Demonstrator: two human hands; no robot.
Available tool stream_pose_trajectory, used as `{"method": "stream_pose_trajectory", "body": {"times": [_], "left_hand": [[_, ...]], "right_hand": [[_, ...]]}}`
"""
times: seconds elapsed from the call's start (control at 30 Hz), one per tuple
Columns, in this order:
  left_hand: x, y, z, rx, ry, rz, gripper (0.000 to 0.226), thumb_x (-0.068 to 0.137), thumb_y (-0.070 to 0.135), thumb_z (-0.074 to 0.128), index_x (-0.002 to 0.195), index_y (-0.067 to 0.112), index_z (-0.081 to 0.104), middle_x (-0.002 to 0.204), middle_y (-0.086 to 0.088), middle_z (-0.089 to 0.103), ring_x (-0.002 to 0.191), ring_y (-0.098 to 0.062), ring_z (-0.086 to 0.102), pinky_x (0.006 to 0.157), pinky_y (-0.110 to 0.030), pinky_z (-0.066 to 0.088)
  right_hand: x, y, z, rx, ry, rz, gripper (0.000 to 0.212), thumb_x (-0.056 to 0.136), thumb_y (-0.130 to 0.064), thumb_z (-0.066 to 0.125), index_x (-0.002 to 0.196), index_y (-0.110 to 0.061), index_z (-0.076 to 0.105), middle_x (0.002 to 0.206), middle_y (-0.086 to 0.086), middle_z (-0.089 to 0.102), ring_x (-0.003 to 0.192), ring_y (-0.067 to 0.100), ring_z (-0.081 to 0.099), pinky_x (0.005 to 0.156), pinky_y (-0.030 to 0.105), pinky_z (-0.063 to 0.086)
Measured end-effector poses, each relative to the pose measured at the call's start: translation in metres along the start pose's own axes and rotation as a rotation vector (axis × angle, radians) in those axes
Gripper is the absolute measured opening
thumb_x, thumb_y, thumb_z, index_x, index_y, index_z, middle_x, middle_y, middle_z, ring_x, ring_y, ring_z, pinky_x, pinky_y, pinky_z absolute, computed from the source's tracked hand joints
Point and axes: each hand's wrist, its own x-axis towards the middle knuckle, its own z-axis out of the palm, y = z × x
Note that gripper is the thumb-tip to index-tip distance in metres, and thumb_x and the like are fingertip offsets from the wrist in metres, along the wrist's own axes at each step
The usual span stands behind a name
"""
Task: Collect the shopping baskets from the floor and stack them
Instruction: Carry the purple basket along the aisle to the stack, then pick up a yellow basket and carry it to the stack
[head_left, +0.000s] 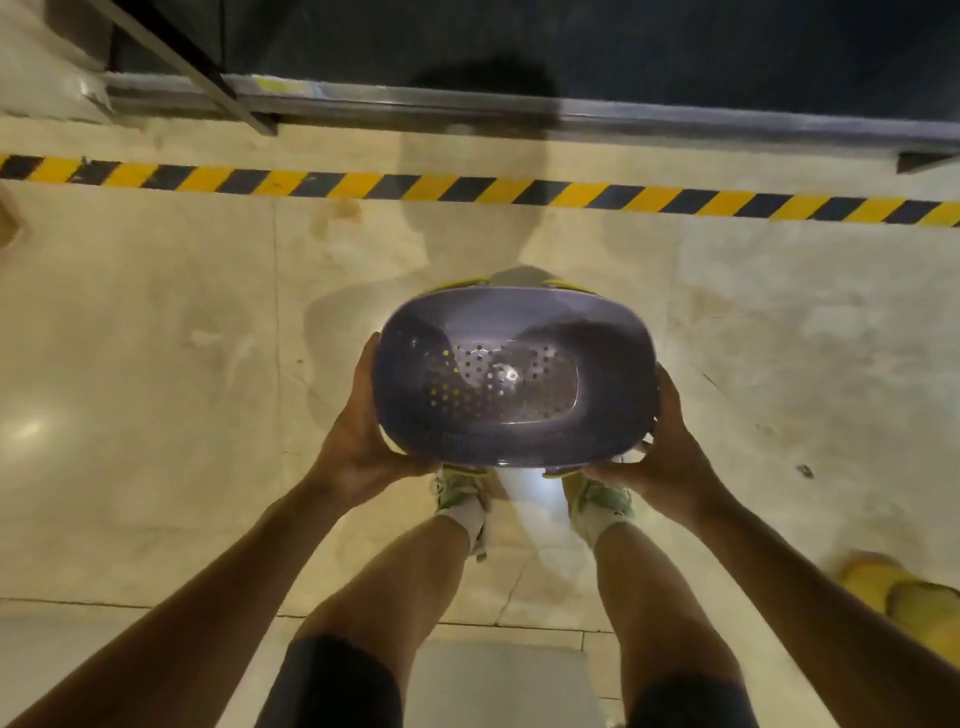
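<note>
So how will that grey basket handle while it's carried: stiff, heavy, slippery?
Probably stiff: the basket keeps its oval shape with the left hand and right hand pressing only on its sides. Likely light, since it looks empty and has a perforated bottom. The glossy plastic may be somewhat slippery, so a hold under the rim seems safer.

Both bare arms reach forward and down, elbows slightly bent. The left hand (358, 447) cups inward, fingers curled underneath, thumb up along the side. The right hand (670, 441) mirrors it opposite, palm facing in. Below them, two bare legs stand apart.
</note>
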Motion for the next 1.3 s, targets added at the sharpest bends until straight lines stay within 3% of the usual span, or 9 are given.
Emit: {"method": "stream_pose_trajectory", "body": {"times": [0.13,0.27,0.43,0.6,0.7,0.87,1.0,1.2,1.3], "left_hand": [[0.035,-0.026,0.015,0.006,0.075,-0.005,0.108,0.066,-0.024,0.077,0.143,0.036,0.032,0.135,0.03,0.055,0.126,0.002,0.054,0.086,-0.012,0.053],[0.057,-0.055,0.023,-0.007,0.051,-0.045,0.105,0.062,-0.015,0.084,0.137,0.036,0.033,0.122,0.041,0.058,0.12,0.011,0.055,0.079,-0.007,0.052],[0.064,-0.075,0.015,-0.045,0.073,-0.087,0.104,0.062,-0.001,0.084,0.146,0.024,0.029,0.133,0.024,0.055,0.126,-0.008,0.056,0.082,-0.022,0.058],[0.07,-0.072,0.004,-0.04,0.07,-0.16,0.104,0.067,0.007,0.084,0.151,0.031,0.029,0.138,0.025,0.053,0.13,-0.006,0.054,0.086,-0.025,0.058],[0.083,-0.064,-0.002,-0.064,0.061,-0.164,0.102,0.075,-0.014,0.078,0.154,0.023,0.027,0.138,0.028,0.054,0.131,-0.003,0.052,0.088,-0.022,0.057],[0.091,-0.044,-0.007,-0.157,0.087,-0.173,0.092,0.075,-0.037,0.057,0.149,0.011,0.03,0.124,0.027,0.065,0.12,-0.003,0.062,0.084,-0.023,0.059],[0.066,-0.006,-0.001,-0.007,0.126,-0.297,0.083,0.076,-0.008,0.081,0.129,0.047,0.047,0.115,0.04,0.061,0.108,0.004,0.063,0.076,-0.008,0.054],[-0.004,0.104,0.018,0.559,-0.05,-0.279,0.085,0.085,0.01,0.079,0.152,0.034,0.033,0.157,0.008,0.037,0.141,-0.019,0.041,0.109,-0.033,0.043],[-0.038,0.18,0.03,0.725,-0.167,-0.222,0.085,0.088,0.018,0.076,0.155,0.033,0.026,0.162,0.007,0.028,0.147,-0.019,0.033,0.114,-0.032,0.036]], "right_hand": [[0.033,0.032,0.02,0.09,0.009,0.1,0.097,0.064,-0.01,0.091,0.136,-0.04,0.034,0.117,-0.038,0.057,0.116,0.008,0.062,0.089,0.029,0.055],[0.057,0.052,0.042,0.13,-0.007,0.183,0.079,0.062,0.014,0.085,0.122,-0.021,0.047,0.117,-0.017,0.06,0.108,0.004,0.065,0.073,0.015,0.055],[0.068,0.056,0.057,0.054,0.012,0.252,0.105,0.074,-0.003,0.085,0.152,-0.027,0.019,0.148,-0.004,0.043,0.131,0.009,0.05,0.104,0.031,0.047],[0.078,0.055,0.049,0.179,0.106,0.114,0.092,0.068,0.018,0.079,0.138,-0.022,0.034,0.127,-0.006,0.055,0.111,0.015,0.061,0.073,0.017,0.057],[0.088,0.049,0.037,0.213,0.095,0.121,0.097,0.07,0.013,0.08,0.143,-0.027,0.032,0.129,-0.007,0.056,0.115,0.019,0.059,0.084,0.03,0.059],[0.094,0.041,0.025,0.351,0.061,0.186,0.096,0.07,0.025,0.072,0.142,-0.025,0.032,0.119,-0.014,0.056,0.097,0.005,0.066,0.06,0.014,0.055],[0.065,0.02,0.011,0.288,0.02,0.244,0.103,0.069,0.01,0.083,0.144,-0.035,0.029,0.12,-0.032,0.047,0.102,-0.002,0.055,0.067,0.014,0.054],[-0.037,-0.039,-0.037,0.127,0.017,0.292,0.107,0.071,-0.012,0.089,0.154,-0.032,0.025,0.152,-0.003,0.039,0.136,0.024,0.045,0.107,0.047,0.047],[-0.103,-0.075,-0.074,0.123,0.062,0.261,0.099,0.074,-0.016,0.087,0.152,-0.033,0.028,0.146,-0.005,0.044,0.129,0.018,0.049,0.103,0.039,0.049]]}}
